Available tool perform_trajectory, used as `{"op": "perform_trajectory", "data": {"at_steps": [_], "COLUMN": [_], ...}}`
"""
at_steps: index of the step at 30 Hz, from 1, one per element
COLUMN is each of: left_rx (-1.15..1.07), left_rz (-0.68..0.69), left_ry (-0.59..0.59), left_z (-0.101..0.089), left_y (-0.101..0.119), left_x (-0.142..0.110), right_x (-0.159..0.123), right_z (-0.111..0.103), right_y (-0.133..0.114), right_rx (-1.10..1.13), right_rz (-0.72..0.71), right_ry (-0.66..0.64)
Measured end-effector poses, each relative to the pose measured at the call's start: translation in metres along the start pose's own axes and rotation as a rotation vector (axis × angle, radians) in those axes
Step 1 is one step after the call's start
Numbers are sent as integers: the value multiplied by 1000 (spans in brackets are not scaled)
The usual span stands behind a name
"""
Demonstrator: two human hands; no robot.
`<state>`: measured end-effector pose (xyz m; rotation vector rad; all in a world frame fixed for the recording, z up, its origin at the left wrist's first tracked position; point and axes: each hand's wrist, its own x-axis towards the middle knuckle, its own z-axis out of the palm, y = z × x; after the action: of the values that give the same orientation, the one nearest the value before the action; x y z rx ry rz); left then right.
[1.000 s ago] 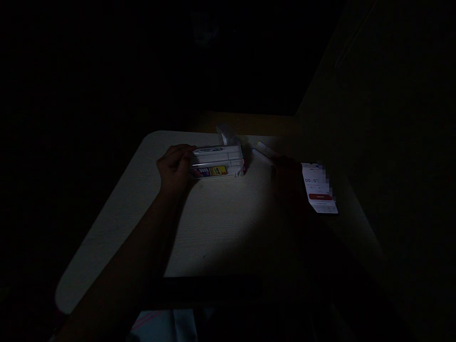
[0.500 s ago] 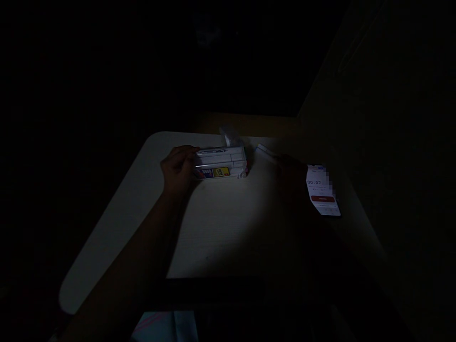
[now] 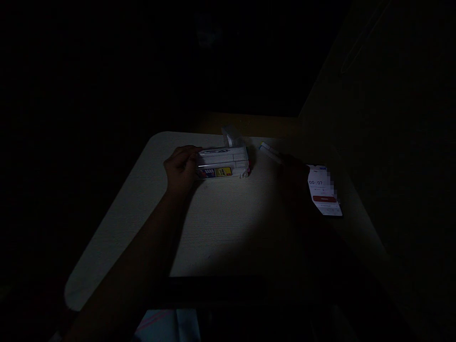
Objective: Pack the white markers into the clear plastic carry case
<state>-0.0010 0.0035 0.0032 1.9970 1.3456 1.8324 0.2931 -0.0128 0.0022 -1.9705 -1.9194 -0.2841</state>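
Observation:
In the head view my left hand (image 3: 180, 170) is closed around the left end of a clear plastic marker case (image 3: 223, 161). White pens show through its side, along with a yellow and dark label. Its right end shows red bits and a loose clear plastic flap (image 3: 231, 137) at the back. My right hand (image 3: 294, 172) lies in deep shadow to the right of the case. From its fingers a white marker (image 3: 270, 151) points up and left, with yellow and blue at its far end. Whether that is one marker or two I cannot tell.
Under both hands is a pale table (image 3: 213, 223) with rounded corners. A lit phone (image 3: 324, 190) showing a timer lies right of my right hand. Light blue cloth (image 3: 167, 325) is visible below the front edge. The surroundings are very dark.
The whole view has shifted slightly, so things sit a little further right. My right hand's marker is turned a bit, showing more yellow at its end. The left hand keeps its hold.

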Motion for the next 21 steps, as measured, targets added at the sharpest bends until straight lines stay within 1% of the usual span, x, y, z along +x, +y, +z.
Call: {"op": "perform_trajectory", "data": {"at_steps": [9,14,17,21], "left_rx": [1,-24,-59,-160], "left_rz": [-50,-87,-166,-352], "left_ry": [-21,-2,32,92], "left_z": [0,0,0,3], "left_y": [1,3,-1,-7], "left_x": [1,1,1,2], "right_x": [3,1,1,2], "right_z": [2,-1,-2,-3], "right_y": [-1,-4,-7,-11], "right_rx": [23,15,18,25], "right_rz": [4,-4,-12,-23], "right_ry": [-18,-13,-8,9]}}
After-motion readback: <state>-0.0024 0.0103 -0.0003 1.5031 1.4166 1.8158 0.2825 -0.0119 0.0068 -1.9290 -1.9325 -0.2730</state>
